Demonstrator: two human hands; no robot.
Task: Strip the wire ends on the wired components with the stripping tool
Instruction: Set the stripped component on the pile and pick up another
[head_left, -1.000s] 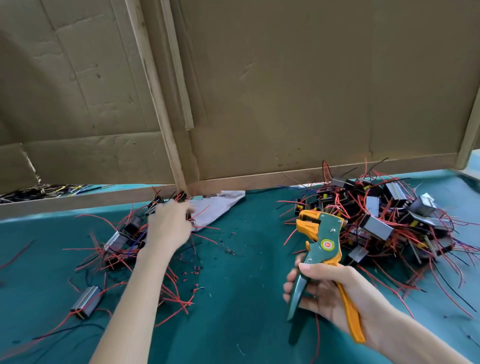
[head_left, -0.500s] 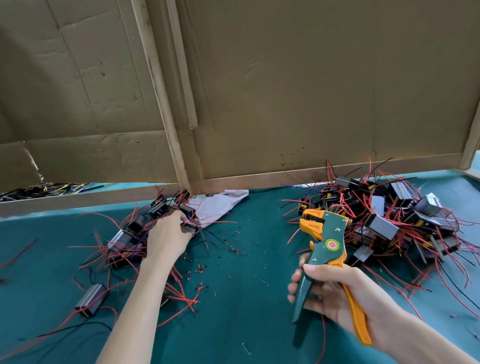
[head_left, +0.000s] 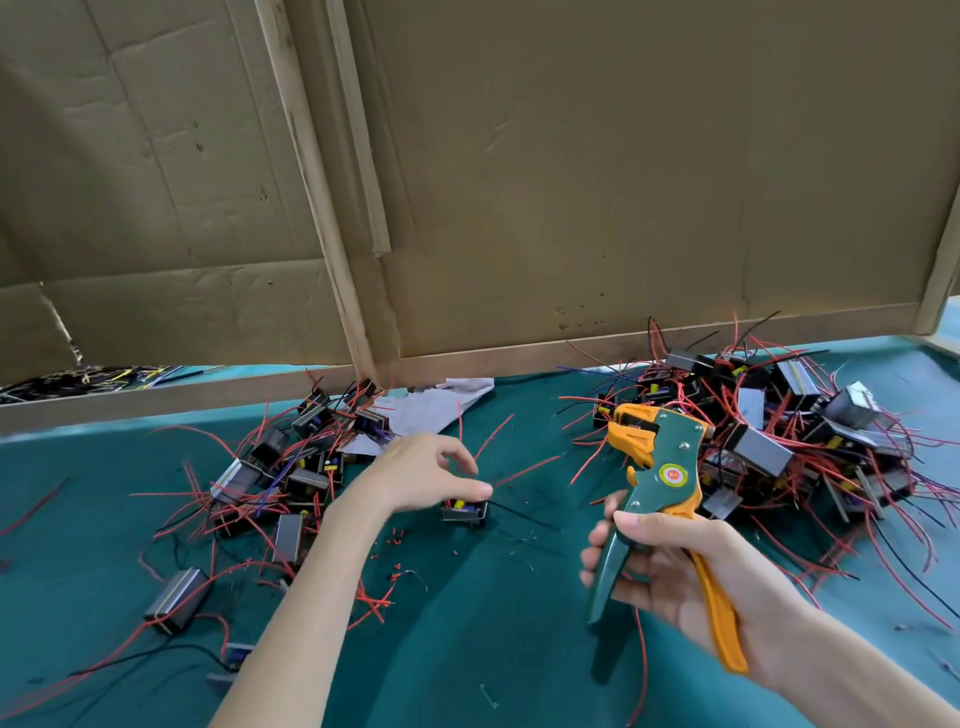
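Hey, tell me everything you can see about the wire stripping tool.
The stripping tool is plastic-looking: dark green body with a round yellow-and-red sticker, orange head at the top, one green handle, one orange. It is held upright off the table, head up, in front of the right pile of wired components. Only the right grip touches it, fingers curled round the handles.

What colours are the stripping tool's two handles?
One handle of the stripping tool is dark green, the other orange; head view.
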